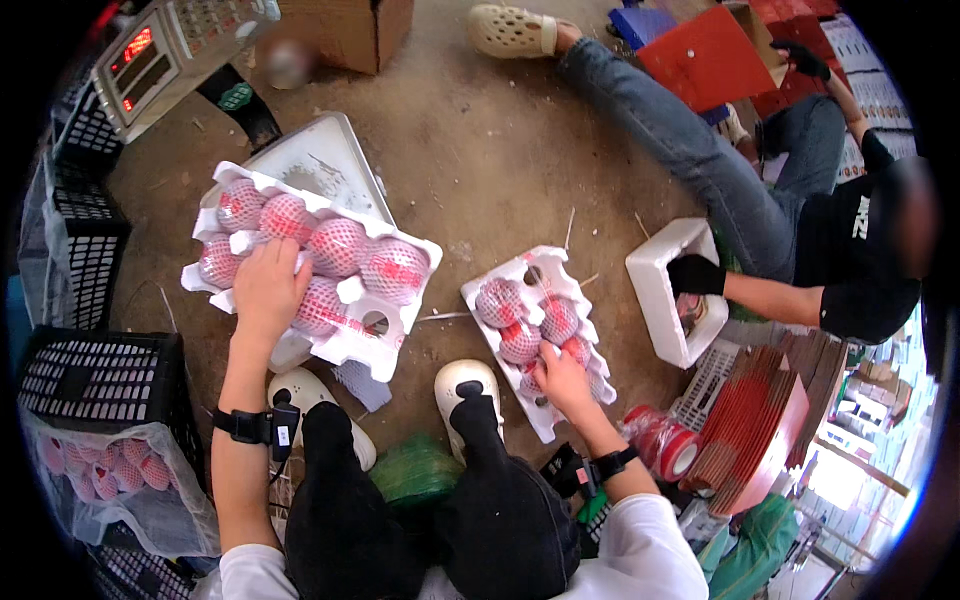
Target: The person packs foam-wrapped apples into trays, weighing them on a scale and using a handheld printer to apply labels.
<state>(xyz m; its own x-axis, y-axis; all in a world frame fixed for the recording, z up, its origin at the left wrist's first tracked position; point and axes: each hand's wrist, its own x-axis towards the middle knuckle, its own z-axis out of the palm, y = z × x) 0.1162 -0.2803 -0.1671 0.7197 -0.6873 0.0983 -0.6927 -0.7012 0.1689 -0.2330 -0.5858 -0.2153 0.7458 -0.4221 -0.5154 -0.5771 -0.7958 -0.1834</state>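
My left hand (pixel 268 291) lies over a white foam tray (pixel 360 319) of round fruit in pink foam nets (pixel 337 247). Its palm hides one pocket, so whether a fruit is in its grasp is unclear. Beneath this tray is the metal platform (pixel 337 157) of a weighing scale. One pocket near the tray's front right corner holds no fruit. My right hand (pixel 568 382) reaches into a smaller-looking foam tray (pixel 551 262) on the floor, thumb and fingers around a net-wrapped fruit (pixel 534 377). More netted fruit (pixel 519 343) sits beside it.
The scale's lit display (pixel 139 67) stands at upper left. Black plastic crates (pixel 97 375) line the left, with netted fruit (pixel 105 469) under plastic film. At right, a seated person's gloved hand (pixel 696 275) is inside a foam box (pixel 652 300). Red tape rolls (pixel 660 442) and stacked cardboard (pixel 750 427) lie nearby.
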